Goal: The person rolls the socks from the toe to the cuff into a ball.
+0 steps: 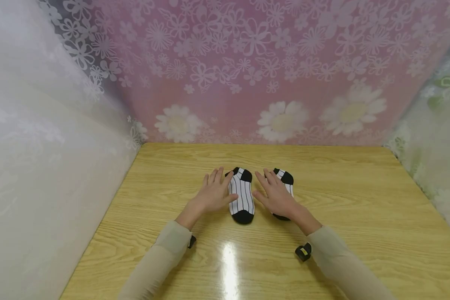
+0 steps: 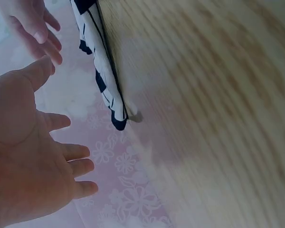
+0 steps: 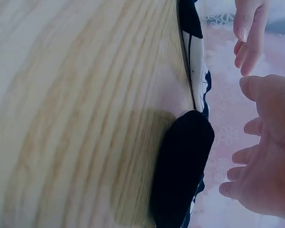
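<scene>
Two ankle socks, white with thin black stripes and black toes and heels, lie side by side on the wooden table. Over the left edge of the left sock (image 1: 242, 196) my left hand (image 1: 213, 194) is held with its fingers spread. My right hand (image 1: 277, 195), fingers also extended, covers much of the right sock (image 1: 287, 178) in the head view. From the left wrist, a gap shows between that hand and a flat sock (image 2: 100, 61). In the right wrist view a black sock toe (image 3: 185, 166) is close to the camera, and the right palm is apart from it.
The wooden table (image 1: 165, 166) meets a pink flowered backdrop (image 1: 225, 96) at its far edge. Pale patterned sheets stand at the left (image 1: 60, 146) and right (image 1: 435, 137). A small black device (image 1: 303, 252) is at the right wrist.
</scene>
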Demonstrator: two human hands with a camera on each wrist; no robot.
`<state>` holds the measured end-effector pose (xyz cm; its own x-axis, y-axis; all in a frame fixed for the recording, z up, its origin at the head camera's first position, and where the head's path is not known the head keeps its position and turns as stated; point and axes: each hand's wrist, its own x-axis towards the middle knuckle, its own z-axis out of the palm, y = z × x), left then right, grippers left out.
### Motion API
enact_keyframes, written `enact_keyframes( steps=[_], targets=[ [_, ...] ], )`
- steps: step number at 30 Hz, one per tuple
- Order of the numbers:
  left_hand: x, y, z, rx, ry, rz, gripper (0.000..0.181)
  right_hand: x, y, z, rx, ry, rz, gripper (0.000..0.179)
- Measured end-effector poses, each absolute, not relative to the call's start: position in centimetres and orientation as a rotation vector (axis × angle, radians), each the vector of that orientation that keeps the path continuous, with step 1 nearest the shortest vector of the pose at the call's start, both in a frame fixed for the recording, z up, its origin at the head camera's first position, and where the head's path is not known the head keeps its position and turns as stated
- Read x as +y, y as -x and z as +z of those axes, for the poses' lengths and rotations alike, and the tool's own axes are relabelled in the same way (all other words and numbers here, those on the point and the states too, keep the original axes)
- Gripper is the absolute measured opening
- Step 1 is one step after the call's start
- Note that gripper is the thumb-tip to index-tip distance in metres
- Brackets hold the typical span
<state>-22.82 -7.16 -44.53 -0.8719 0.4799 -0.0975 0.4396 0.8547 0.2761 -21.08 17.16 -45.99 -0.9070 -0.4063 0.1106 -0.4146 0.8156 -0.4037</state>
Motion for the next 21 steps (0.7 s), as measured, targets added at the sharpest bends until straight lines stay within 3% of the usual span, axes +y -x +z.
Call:
enact_keyframes(
  steps=[11,16,21],
  targets=[
    [-3.2,22.9,-44.2,2.874,-0.784,0.647,0.064,19.9,21.9,-45.7,-2.931,-0.456,0.834,0.058],
    [-0.4,22.9,-43.8,2.827,-0.716,0.765,0.047,22.2,22.9,-45.8,-2.921,-0.234,1.000,0.054],
    [2.5,23.2,-44.1,2.807,-0.619,0.583,0.029,24.0,23.7,-46.2,-2.964,-0.070,1.034,0.057]
  ],
)
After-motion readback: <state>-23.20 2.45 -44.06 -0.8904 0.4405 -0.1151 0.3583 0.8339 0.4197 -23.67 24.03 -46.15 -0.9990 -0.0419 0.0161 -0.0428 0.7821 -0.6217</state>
